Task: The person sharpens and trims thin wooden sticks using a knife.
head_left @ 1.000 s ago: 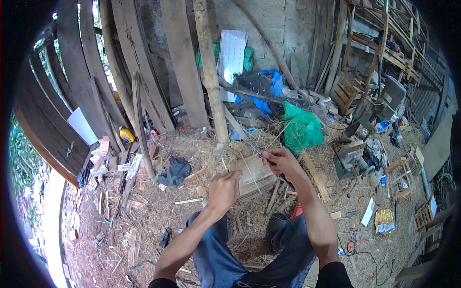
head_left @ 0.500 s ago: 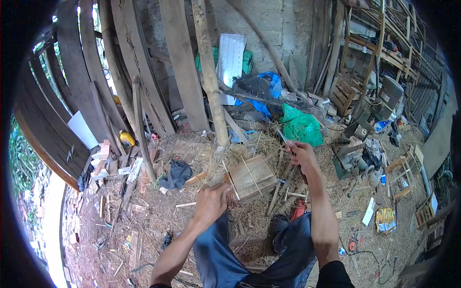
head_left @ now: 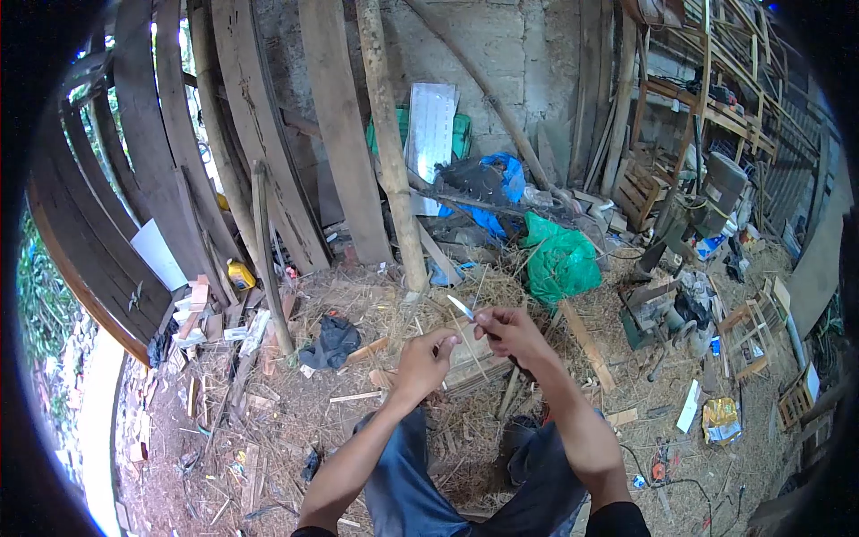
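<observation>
My right hand (head_left: 508,333) is closed round a knife, whose bright blade (head_left: 460,307) points up and to the left. Just left of it, my left hand (head_left: 428,360) pinches a thin pale stick (head_left: 444,383), seen partly below the fingers. The two hands are close together but apart, above a wooden block (head_left: 465,369) on the straw-covered ground between my knees. My hands partly hide the block.
A green plastic bag (head_left: 562,259) lies ahead, by blue sheeting (head_left: 488,219). A black bag (head_left: 331,342) and a yellow bottle (head_left: 240,275) are to the left. An upright pole (head_left: 394,161) stands ahead. Wood scraps and a vise-like metal tool (head_left: 658,309) lie right.
My right hand with the knife has come down and left, back toward my left hand. My left hand has moved slightly up and right. The view has tilted a little upward.
</observation>
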Demonstrator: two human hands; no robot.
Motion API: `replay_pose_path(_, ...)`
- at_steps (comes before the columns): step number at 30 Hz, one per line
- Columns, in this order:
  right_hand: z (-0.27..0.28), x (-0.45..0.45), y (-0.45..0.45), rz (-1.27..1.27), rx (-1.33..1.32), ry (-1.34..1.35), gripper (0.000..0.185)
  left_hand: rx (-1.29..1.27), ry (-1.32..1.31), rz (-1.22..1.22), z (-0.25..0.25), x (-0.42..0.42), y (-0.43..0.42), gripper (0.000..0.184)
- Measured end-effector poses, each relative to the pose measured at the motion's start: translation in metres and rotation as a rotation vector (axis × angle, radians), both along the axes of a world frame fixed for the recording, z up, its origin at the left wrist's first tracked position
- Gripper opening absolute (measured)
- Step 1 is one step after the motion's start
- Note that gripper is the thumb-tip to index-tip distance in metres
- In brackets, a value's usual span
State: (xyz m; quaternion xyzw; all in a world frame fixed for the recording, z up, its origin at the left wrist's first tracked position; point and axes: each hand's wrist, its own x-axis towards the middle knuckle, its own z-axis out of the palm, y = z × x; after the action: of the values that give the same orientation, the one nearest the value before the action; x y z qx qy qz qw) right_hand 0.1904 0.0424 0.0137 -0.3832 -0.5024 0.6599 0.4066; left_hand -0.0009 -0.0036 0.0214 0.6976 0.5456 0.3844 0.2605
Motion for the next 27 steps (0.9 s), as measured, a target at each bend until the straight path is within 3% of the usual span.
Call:
replay_pose_path(5, 0.007, 0.033, 0.019, -0.171, -0.02, 0.066, 0.021, -0.052, 0.039, -0.035, -0.003, -0.004, -0.009, 0.018)
replay_pose_path(8, 0.006, 0.046, 0.019, -0.118, -0.062, 0.064, 0.019, 0.044, 0.007, -0.076, -0.009, -0.008, -0.012, 0.013)
replay_pose_path(10, 0.008, 0.049, 0.018, -0.12, -0.061, 0.048, 0.019, -0.073, 0.01, -0.054, -0.002, -0.008, -0.014, 0.012)
replay_pose_path(12, 0.013, 0.056, 0.018, -0.349, -0.028, -0.143, 0.018, -0.057, 0.024, -0.061, -0.001, -0.018, -0.021, 0.012)
replay_pose_path(14, 0.005, 0.099, 0.037, -0.486, -0.043, -0.038, 0.017, -0.044, 0.048, -0.059, -0.006, -0.041, -0.031, 0.012)
replay_pose_path(16, 0.003, 0.141, 0.048, -0.466, -0.018, -0.025, 0.02, 0.039, -0.007, -0.055, -0.017, -0.069, -0.034, 0.013)
replay_pose_path(17, 0.002, 0.152, 0.047, -0.454, 0.001, -0.012, 0.025, -0.086, -0.036, 0.026, -0.008, -0.073, -0.037, 0.015)
replay_pose_path(20, 0.027, 0.097, 0.019, -0.437, -0.022, -0.015, 0.03, -0.131, -0.012, 0.019, 0.011, -0.055, -0.027, 0.017)
replay_pose_path(21, 0.032, 0.075, 0.01, -0.354, 0.009, 0.023, 0.029, 0.063, -0.096, -0.062, 0.002, -0.042, -0.019, 0.018)
replay_pose_path(24, 0.018, 0.02, 0.003, -0.182, 0.021, 0.012, 0.025, 0.106, -0.151, -0.058, -0.01, -0.001, 0.003, 0.017)
replay_pose_path(27, 0.012, -0.002, 0.003, -0.066, 0.018, 0.087, 0.02, 0.131, -0.017, 0.027, -0.017, 0.014, 0.018, 0.015)
